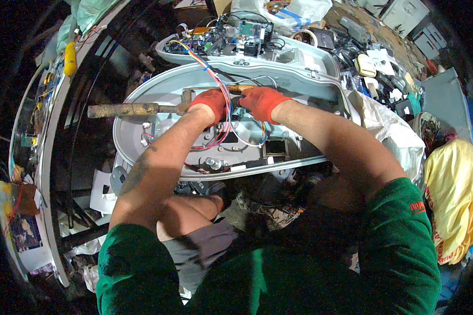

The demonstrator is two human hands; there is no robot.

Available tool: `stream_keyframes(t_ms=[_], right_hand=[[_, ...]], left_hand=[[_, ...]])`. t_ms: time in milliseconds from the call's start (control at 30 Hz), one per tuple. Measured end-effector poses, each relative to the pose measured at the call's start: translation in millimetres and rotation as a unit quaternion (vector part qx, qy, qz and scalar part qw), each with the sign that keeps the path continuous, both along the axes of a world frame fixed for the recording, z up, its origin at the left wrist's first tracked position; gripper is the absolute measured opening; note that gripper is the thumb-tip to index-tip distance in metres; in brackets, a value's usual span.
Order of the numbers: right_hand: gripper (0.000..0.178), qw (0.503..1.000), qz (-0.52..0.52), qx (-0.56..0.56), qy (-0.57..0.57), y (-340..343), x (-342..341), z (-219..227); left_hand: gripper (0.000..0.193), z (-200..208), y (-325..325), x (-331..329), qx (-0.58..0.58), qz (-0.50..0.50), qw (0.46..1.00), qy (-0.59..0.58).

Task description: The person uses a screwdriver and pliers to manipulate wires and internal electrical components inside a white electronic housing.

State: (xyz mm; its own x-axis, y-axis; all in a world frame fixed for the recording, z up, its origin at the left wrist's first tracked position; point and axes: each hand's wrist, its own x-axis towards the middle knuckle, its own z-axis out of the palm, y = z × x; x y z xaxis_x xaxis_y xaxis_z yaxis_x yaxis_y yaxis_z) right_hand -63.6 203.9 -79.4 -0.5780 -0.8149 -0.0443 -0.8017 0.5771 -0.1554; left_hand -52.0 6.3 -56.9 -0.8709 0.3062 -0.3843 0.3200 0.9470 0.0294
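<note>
An open grey plastic casing (pixel 126 142) lies across in front of me, with loose coloured wires (pixel 218 81) running over its near half. My left hand (pixel 210 102), in a red glove, is curled closed beside the wire bundle; what it grips is hidden. Close to its right, my right hand (pixel 263 102), also red-gloved, has its fingers bent in toward the same spot, and their contents cannot be made out. A hammer with a worn wooden handle (pixel 123 109) rests over the casing's left rim, its head near my left hand. Another wooden handle (pixel 240 88) shows between my hands.
The casing's far half (pixel 294 62) holds circuit boards (pixel 252 34) and cables. Piled electronic scrap (pixel 376 73) lies at the far right, with a white sack (pixel 386 121) and a yellow sack (pixel 449 199) nearer. A long metal frame (pixel 47 173) stands along the left.
</note>
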Motion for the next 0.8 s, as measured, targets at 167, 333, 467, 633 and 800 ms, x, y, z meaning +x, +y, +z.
stream_keyframes(t_ms=[167,333,467,633,800], right_hand=[[0.019,1.000,-0.013,-0.010,-0.015,-5.3,6.8,7.5],[0.030,0.996,-0.052,0.025,-0.072,1.5,3.0,15.0],[0.030,0.994,-0.042,-0.075,-0.062,-3.6,13.2,29.2],[0.036,0.994,-0.081,0.009,-0.072,-13.8,19.5,28.5],[0.027,0.994,-0.097,-0.026,-0.045,-19.4,20.1,15.2]], left_hand=[[0.027,-2.7,-8.9,1.9,0.019,0.015,1.000,-0.001],[0.041,21.2,-0.6,1.5,0.068,0.069,0.995,-0.003],[0.046,26.4,-19.7,-8.5,0.134,0.121,0.984,0.008],[0.051,28.1,-23.5,-15.4,0.172,0.095,0.980,0.018],[0.055,27.8,-26.6,-16.6,0.157,0.091,0.983,0.037]])
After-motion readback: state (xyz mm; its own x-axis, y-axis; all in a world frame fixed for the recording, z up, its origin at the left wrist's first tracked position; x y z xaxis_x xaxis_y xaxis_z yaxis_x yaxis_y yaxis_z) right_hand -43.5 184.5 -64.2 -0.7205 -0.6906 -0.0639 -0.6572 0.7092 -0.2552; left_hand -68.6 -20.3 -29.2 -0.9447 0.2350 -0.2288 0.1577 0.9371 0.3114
